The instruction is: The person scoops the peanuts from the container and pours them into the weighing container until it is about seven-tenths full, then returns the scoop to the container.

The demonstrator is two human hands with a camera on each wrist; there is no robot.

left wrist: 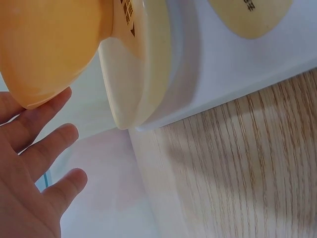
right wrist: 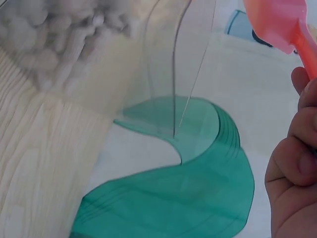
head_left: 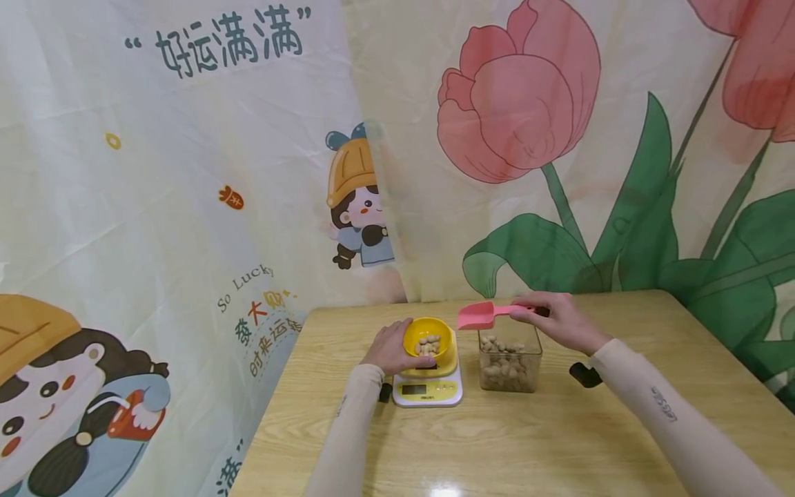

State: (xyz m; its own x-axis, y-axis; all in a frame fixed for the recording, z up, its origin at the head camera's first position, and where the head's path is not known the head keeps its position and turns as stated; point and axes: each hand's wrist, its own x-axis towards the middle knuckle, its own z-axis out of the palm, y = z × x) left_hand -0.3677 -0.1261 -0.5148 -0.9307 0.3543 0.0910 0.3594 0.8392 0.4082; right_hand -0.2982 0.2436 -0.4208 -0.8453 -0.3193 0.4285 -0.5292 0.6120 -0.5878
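A yellow bowl [head_left: 428, 324] with several peanuts [head_left: 428, 344] in it sits over the platform of a white and yellow kitchen scale [head_left: 428, 392]. My left hand [head_left: 393, 347] holds the bowl from its left side, the thumb along the near rim; in the left wrist view, fingertips [left wrist: 62, 96] meet the bowl's outer wall. My right hand [head_left: 562, 319] grips the handle of a pink scoop [head_left: 477, 316], its blade turned toward the bowl. Below the scoop stands a clear square container [head_left: 509, 386] holding a heap of peanuts in their shells [head_left: 506, 366].
The wooden table [head_left: 497, 449] carries the scale and the container side by side. Behind the table hangs a printed cloth [head_left: 422, 228] with tulips and cartoon figures, which also runs along the left side. Dark camera mounts [head_left: 585, 375] show at the wrists.
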